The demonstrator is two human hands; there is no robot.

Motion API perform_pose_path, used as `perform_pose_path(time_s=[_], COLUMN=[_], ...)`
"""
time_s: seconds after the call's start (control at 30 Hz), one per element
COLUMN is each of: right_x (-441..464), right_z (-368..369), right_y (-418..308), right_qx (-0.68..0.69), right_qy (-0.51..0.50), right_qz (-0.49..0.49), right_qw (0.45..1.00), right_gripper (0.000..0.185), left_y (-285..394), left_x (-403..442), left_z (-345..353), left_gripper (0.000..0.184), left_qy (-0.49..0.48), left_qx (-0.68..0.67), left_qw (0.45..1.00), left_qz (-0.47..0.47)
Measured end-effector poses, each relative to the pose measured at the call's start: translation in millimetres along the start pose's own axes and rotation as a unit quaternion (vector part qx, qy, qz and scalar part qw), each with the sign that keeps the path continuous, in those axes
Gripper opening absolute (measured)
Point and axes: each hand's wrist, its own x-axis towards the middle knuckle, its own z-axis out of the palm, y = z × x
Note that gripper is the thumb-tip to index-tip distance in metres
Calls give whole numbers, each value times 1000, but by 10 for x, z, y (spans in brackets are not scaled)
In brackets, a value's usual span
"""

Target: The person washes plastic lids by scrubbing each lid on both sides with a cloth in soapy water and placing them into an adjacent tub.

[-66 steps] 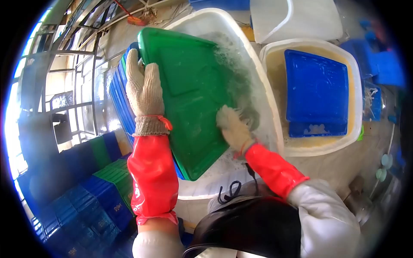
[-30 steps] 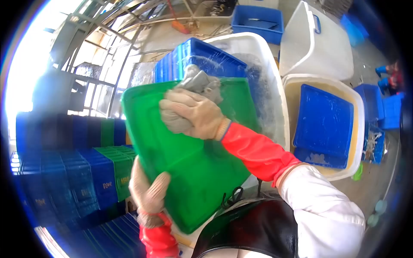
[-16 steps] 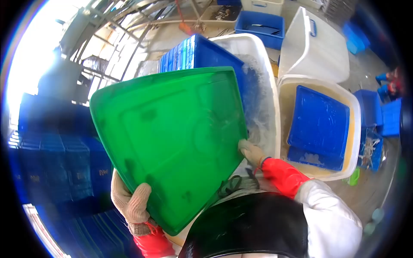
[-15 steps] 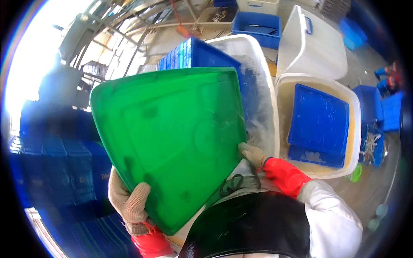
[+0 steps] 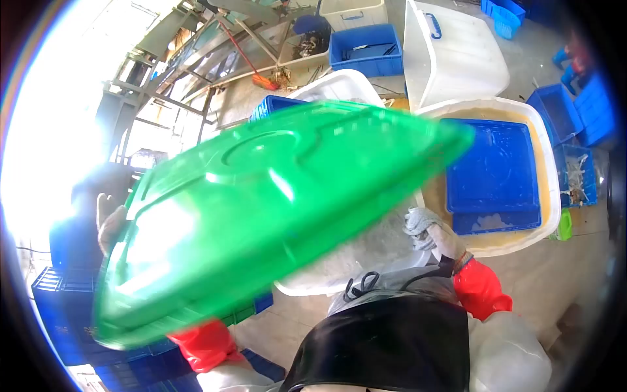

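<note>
Head view: the left hand (image 5: 112,225), raised out sideways, grips one tilted green lid (image 5: 274,202) by its edge; the right hand (image 5: 446,243), low near the waist, clenches one grey cloth (image 5: 420,227). The green lid blocks much of one white tub (image 5: 358,86); a second tub (image 5: 552,186) holds a blue lid (image 5: 493,173).
</note>
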Motion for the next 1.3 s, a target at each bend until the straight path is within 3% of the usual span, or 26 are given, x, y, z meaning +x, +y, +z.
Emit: perform_pose_path(time_s=[0.03,0.07,0.1,0.17,0.2,0.27,0.37,0.4,0.47,0.53,0.63,0.67,0.77,0.8,0.83,0.87,0.93,1.0,1.03,1.07,1.1,1.13,1.17,1.2,1.23,1.3], right_x=[-49,-51,-20,67,161,362,448,477,534,504,345,281,217,219,216,290,594,892,1025,1120,1254,1383,1519,1694,1898,2065], right_z=[154,118,169,392,652,890,1497,1489,1435,1247,1157,1126,1080,1069,1053,1074,1279,1588,1767,1976,2095,2152,2140,2020,1858,1243], right_y=[-94,-121,-201,-350,-371,-89,-707,-688,-652,-570,-391,-361,-364,-384,-408,-473,-634,-589,-772,-795,-740,-658,-544,-340,-86,280], right_qx=[45,-13,-15,-114,-166,-200,-224,-219,-100,-113,-84,-100,-134,-147,-159,-161,-180,104,-156,-308,-400,-426,-451,-483,-515,-628], right_qy=[53,-2,4,-51,-41,-63,-59,-55,-89,-101,-97,-78,-37,-19,-2,3,-54,-159,-188,-153,-143,-126,-108,-50,4,82], right_qz=[-86,-124,-118,9,11,-99,-144,-137,-22,-21,1,13,46,59,72,75,-34,-38,-151,-255,-325,-358,-392,-388,-382,-234], right_qw=[994,992,993,992,985,973,962,964,991,988,992,992,989,987,985,984,982,981,958,904,845,821,795,783,768,738], right_gripper=[28,34,34,32,28,24,26,26,32,35,43,47,53,51,49,49,45,53,58,66,79,79,79,78,76,69], left_y=[-219,-438,-645,-908,-1000,-1112,-1201,-1237,-1330,-1140,-853,-900,-1226,-1210,-1308,-1449,-1493,-1240,-1111,-1200,-1297,-1083,-981,-879,-910,-859], left_x=[-103,-204,-301,-525,-641,-804,-766,-638,-398,-179,146,214,-169,-341,-490,-665,-1045,-1267,-1328,-1406,-1476,-1293,-1198,-1103,-1189,-1124], left_z=[78,157,248,543,721,956,1093,1032,898,954,836,859,930,1123,1136,1053,1094,1334,1386,1220,1066,1136,1132,1129,1014,976], left_gripper=[36,34,32,33,33,28,22,19,16,15,26,31,41,42,43,44,46,54,57,59,62,62,63,65,70,73], left_qy=[19,38,57,21,7,29,78,86,94,9,-132,-203,-101,-59,-33,-39,-70,-70,-129,-165,-197,-156,-148,-140,-210,-277], left_qx=[-12,-23,-34,-7,0,-58,-112,-114,-110,-85,-365,-433,-509,-286,-198,-154,-139,-221,-143,-204,-258,-313,-299,-286,-199,-134], left_qw=[1000,999,997,997,996,997,991,989,985,996,899,856,833,956,980,987,981,936,961,915,851,806,798,790,849,835], left_qz=[8,17,26,76,91,44,-16,-42,-89,-25,-203,-195,-193,-24,4,-18,-117,-264,-196,-306,-412,-478,-501,-525,-442,-456])
